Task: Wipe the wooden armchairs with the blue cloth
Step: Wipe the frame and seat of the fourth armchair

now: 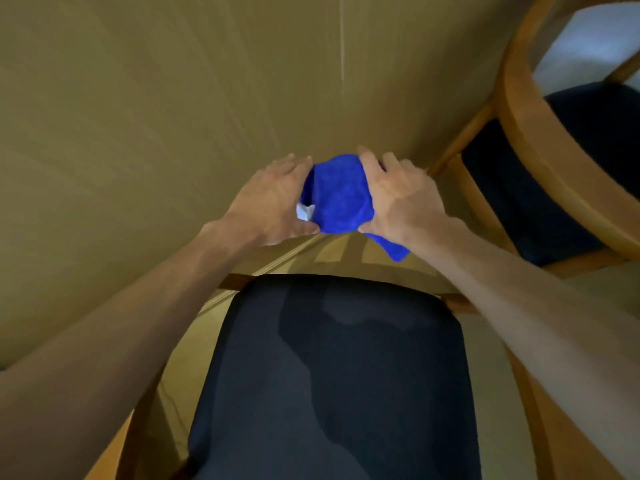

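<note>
Both hands hold a bunched bright blue cloth (337, 195) between them above the far edge of a wooden armchair with a dark padded seat (332, 375): the left hand (273, 202) pinches its left side, the right hand (398, 199) grips its right side, a corner hanging below. A second wooden armchair (540, 140) stands to the far right, near a tan wall (156, 98).

You see a big tan wall (173, 98) with soft streaks in it, filling the view from 9 o'clock up past 12 o'clock. A thin pale line (342, 46) runs straight down it at 12 o'clock. At 2 o'clock there is a light grey patch (588, 46), too blurry to tell what it is. Near the middle, the yellow-brown floor (346, 252) shows dark shadow stripes.
</note>
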A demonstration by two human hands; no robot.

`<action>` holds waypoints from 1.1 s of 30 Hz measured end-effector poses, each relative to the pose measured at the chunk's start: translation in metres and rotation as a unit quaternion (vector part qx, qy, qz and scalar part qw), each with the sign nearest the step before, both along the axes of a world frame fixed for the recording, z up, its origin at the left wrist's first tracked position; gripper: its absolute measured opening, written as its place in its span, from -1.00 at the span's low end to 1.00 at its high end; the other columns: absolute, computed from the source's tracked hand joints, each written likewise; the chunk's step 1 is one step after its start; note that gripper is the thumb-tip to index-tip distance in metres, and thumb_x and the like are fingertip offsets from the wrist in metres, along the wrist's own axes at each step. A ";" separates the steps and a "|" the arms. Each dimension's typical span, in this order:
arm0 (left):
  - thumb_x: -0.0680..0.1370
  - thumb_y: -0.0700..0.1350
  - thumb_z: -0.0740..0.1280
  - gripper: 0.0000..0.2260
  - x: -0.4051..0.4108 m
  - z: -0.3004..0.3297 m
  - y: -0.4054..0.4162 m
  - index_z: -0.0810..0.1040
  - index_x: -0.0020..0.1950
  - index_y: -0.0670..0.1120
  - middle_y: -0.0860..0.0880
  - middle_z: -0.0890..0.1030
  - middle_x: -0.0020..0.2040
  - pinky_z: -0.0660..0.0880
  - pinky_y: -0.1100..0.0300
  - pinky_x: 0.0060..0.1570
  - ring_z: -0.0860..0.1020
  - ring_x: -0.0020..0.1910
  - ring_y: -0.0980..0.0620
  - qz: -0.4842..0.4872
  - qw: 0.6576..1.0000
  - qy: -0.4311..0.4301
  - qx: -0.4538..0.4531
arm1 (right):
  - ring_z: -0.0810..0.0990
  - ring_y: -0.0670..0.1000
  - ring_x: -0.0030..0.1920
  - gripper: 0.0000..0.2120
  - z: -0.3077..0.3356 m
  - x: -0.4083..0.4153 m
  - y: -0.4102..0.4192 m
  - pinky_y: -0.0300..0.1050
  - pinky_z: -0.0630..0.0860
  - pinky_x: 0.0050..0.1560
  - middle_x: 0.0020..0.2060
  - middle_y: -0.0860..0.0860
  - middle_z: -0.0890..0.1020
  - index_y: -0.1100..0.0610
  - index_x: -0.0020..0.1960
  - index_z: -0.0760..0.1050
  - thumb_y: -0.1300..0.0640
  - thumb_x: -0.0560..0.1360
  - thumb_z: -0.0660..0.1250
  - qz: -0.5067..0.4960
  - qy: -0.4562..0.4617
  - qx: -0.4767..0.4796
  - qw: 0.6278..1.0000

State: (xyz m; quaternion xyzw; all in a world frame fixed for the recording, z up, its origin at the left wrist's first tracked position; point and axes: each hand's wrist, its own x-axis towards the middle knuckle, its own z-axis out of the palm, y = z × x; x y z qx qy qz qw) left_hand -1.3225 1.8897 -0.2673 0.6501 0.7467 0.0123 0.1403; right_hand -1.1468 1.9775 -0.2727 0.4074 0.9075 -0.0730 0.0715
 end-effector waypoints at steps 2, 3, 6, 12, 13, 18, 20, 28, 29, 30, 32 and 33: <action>0.37 0.15 0.52 -0.07 -0.017 -0.001 -0.018 0.07 0.57 -0.07 -0.11 0.22 0.54 0.14 0.04 0.47 0.13 0.53 -0.05 0.059 0.998 -0.007 0.008 | 0.55 0.18 0.07 0.03 0.004 -0.012 0.007 0.02 0.50 -0.08 0.14 0.08 0.45 -0.06 0.51 0.04 -0.18 0.25 0.59 0.028 -0.016 -0.015 0.999; 0.37 0.14 0.52 -0.07 -0.024 -0.001 -0.027 0.07 0.57 -0.04 -0.10 0.22 0.54 0.14 0.05 0.45 0.15 0.52 -0.06 0.091 0.996 -0.011 0.013 | 0.56 0.17 0.02 -0.01 0.006 -0.017 0.010 0.00 0.50 -0.13 0.09 0.07 0.45 -0.07 0.47 0.09 -0.20 0.24 0.59 0.044 -0.020 -0.017 0.999; 0.38 0.12 0.52 -0.11 -0.034 -0.002 -0.043 0.11 0.56 -0.02 -0.09 0.29 0.50 0.22 0.05 0.40 0.23 0.48 -0.08 0.136 0.991 -0.021 0.007 | 0.55 0.16 0.01 -0.05 0.010 -0.039 0.009 -0.03 0.41 -0.18 0.00 0.02 0.41 -0.06 0.40 0.18 -0.27 0.18 0.58 0.093 -0.035 -0.011 0.995; 0.41 -0.06 0.49 -0.27 -0.026 -0.006 -0.053 0.22 0.50 -0.08 -0.10 0.47 0.30 0.39 0.01 0.25 0.41 0.29 -0.10 0.125 0.992 -0.009 0.021 | 0.44 0.09 -0.18 -0.20 0.006 -0.089 -0.003 -0.03 0.33 -0.27 -0.11 -0.01 0.39 0.00 0.26 0.35 -0.17 0.14 0.63 0.159 -0.064 0.012 0.985; 0.41 -0.09 0.49 -0.26 -0.024 -0.006 -0.053 0.22 0.50 -0.10 -0.10 0.47 0.29 0.39 0.01 0.26 0.41 0.28 -0.10 0.120 0.992 -0.007 0.023 | 0.44 0.09 -0.19 -0.21 0.004 -0.089 -0.002 -0.04 0.33 -0.28 -0.12 -0.01 0.40 0.00 0.25 0.35 -0.15 0.15 0.63 0.157 -0.053 0.016 0.986; 0.38 -0.04 0.52 -0.15 -0.011 0.003 -0.047 0.14 0.55 -0.11 -0.07 0.38 0.39 0.29 0.09 0.34 0.34 0.35 -0.06 0.082 0.995 -0.038 0.032 | 0.54 0.10 0.02 -0.14 -0.002 -0.062 0.009 -0.04 0.34 -0.19 0.04 0.01 0.50 -0.04 0.36 0.27 -0.21 0.20 0.60 0.116 0.006 -0.009 0.993; 0.36 0.01 0.55 -0.09 -0.004 0.010 -0.040 0.11 0.55 -0.11 -0.07 0.32 0.45 0.22 0.07 0.40 0.28 0.43 -0.05 0.053 0.997 -0.038 0.032 | 0.55 0.12 0.07 -0.12 -0.002 -0.044 0.013 -0.04 0.35 -0.16 0.07 0.01 0.49 -0.06 0.38 0.25 -0.22 0.20 0.59 0.062 0.032 -0.041 0.997; 0.41 -0.03 0.51 -0.16 0.066 0.010 -0.008 0.13 0.55 -0.13 -0.07 0.24 0.52 0.06 0.18 0.48 0.12 0.53 -0.02 -0.052 0.996 -0.028 0.064 | 0.58 0.10 0.07 -0.19 -0.030 0.069 0.007 -0.05 0.44 -0.11 0.11 -0.02 0.52 -0.04 0.32 0.24 -0.16 0.23 0.59 -0.171 0.116 -0.133 0.969; 0.42 -0.04 0.51 -0.16 0.077 0.008 -0.008 0.12 0.56 -0.13 -0.06 0.22 0.53 0.01 0.23 0.47 0.10 0.54 0.00 -0.064 0.995 -0.024 0.065 | 0.58 0.11 0.08 -0.21 -0.035 0.086 0.004 -0.04 0.45 -0.09 0.12 -0.01 0.52 -0.03 0.31 0.24 -0.15 0.24 0.58 -0.204 0.097 -0.146 0.963; 0.42 -0.05 0.50 -0.16 0.087 0.006 -0.008 0.11 0.56 -0.12 -0.04 0.20 0.54 -0.04 0.28 0.44 0.08 0.54 0.02 -0.074 0.995 -0.024 0.066 | 0.58 0.12 0.10 -0.22 -0.038 0.103 -0.001 -0.01 0.46 -0.06 0.14 0.00 0.52 -0.02 0.31 0.24 -0.14 0.25 0.58 -0.236 0.072 -0.155 0.957; 0.43 -0.06 0.50 -0.16 0.109 0.003 -0.009 0.09 0.57 -0.10 -0.03 0.19 0.55 -0.04 0.27 0.41 0.07 0.54 0.03 -0.092 0.993 -0.033 0.065 | 0.56 0.16 0.14 -0.22 -0.042 0.138 -0.015 0.04 0.48 0.02 0.17 0.04 0.51 0.01 0.31 0.23 -0.14 0.25 0.57 -0.291 0.021 -0.160 0.943; 0.43 -0.06 0.50 -0.16 0.120 0.003 -0.011 0.08 0.57 -0.09 -0.03 0.19 0.54 -0.01 0.24 0.43 0.07 0.54 0.03 -0.101 0.992 -0.041 0.061 | 0.55 0.17 0.17 -0.20 -0.042 0.155 -0.025 0.07 0.49 0.06 0.18 0.06 0.50 0.02 0.32 0.21 -0.14 0.25 0.56 -0.316 0.006 -0.161 0.935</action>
